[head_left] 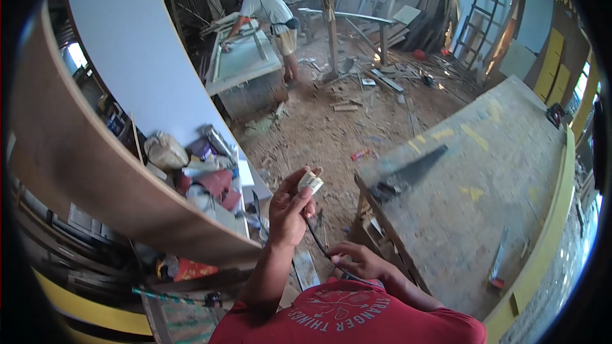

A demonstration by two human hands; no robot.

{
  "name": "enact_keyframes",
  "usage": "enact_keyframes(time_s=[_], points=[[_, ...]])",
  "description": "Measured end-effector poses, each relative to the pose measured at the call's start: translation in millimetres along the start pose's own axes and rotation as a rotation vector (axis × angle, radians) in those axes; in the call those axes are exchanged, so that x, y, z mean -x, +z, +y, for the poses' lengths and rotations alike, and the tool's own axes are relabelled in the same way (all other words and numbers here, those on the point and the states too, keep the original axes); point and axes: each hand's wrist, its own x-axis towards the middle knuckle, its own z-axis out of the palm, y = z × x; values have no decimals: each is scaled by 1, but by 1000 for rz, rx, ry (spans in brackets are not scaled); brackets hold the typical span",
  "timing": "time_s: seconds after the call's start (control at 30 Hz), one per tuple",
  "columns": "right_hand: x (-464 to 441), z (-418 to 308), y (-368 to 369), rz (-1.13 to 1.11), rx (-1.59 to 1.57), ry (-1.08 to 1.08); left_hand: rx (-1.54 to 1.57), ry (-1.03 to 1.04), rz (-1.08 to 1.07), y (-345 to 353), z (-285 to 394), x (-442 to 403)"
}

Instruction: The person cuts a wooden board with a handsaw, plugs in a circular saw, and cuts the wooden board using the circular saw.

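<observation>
Here on my left the curved wooden panel (150, 185) sweeps right round, walling off that side, and just beyond it sits a jumble of cans, cloth and bags (213, 181). Over on my right there's the big workbench (440, 236), its corner jutting in beside my right forearm, with a dark tool (390, 190) near that corner and a red-ended tool (497, 271) lying further down. Between the two, the dirt floor (299, 134) is strewn with offcuts, a red wrapper (359, 154) among them, and past that a person (268, 13) in a pale top bends over a table (252, 57). Now my hands: the left hand (290, 213) is raised in front of my chest, forearm angled up, thumb and fingers closed round the white plug (310, 183), which sits up at my fingertips. The black cord (313, 232) drops from there, curving down to my right hand (357, 260), held lower, palm toward me as far as I can tell, fingers drawn in narrow on the cord.
</observation>
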Motion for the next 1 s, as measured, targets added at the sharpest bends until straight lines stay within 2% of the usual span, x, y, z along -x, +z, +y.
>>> enact_keyframes(time_s=[0.03,0.17,0.27,0.33,0.43,0.53,0.67,0.77,0.83,1.0], points=[[-28,16,-11,-4,97,-167,6,24,21,-3,3,-29],[-98,42,-66,-226,-3,174,-40,145,37,-22,8,-125],[-141,49,-104,-226,196,431,-44,232,89,-41,17,-188],[-156,88,-122,-188,250,388,-23,290,155,-53,29,-233],[-178,134,-145,-159,198,477,-29,379,168,-84,34,-305],[-218,151,-173,-96,35,741,-16,383,163,-119,26,-379],[-305,162,-208,271,59,713,66,331,118,-178,1,-490],[-388,175,-243,521,-95,686,-57,172,94,-202,-3,-560],[-455,152,-272,699,-166,641,-110,41,43,-215,-4,-599],[-578,92,-339,806,-240,525,-191,-116,-55,-222,-48,-673]])
